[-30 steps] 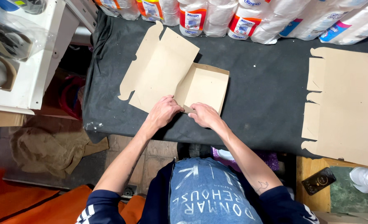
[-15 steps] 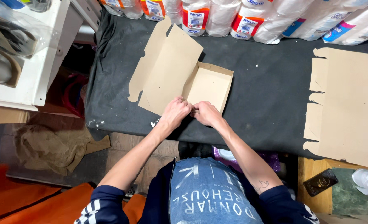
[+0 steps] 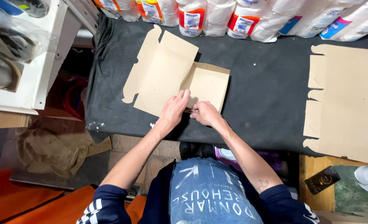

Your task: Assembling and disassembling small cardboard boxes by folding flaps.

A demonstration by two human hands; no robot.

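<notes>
Head view: cardboard box blank [image 3: 173,76] lying on the dark cloth-covered table [image 3: 258,99], partly folded, with a shallow tray forming on its right half and a broad flat flap spreading up and away to the left. Long axis slanting from near-right to far-left. Left hand [image 3: 173,110] laid palm down over the near edge of the flap, fingers stretched forward and pressing, not closed around anything. Right hand [image 3: 204,114] just beside it, fingers pinched on the tray's near wall at the fold line. Both hands meeting at the same near corner, almost touching; rest of the cardboard lying beyond and to the left of them, so left hand closer to the big flap, right hand closer to the tray. Further out: second flat cardboard blank [image 3: 345,103] well apart on the right, wrapped paper rolls [image 3: 217,16] lined along the far edge, dark phone [image 3: 322,179] on a wooden ledge at lower right.
</notes>
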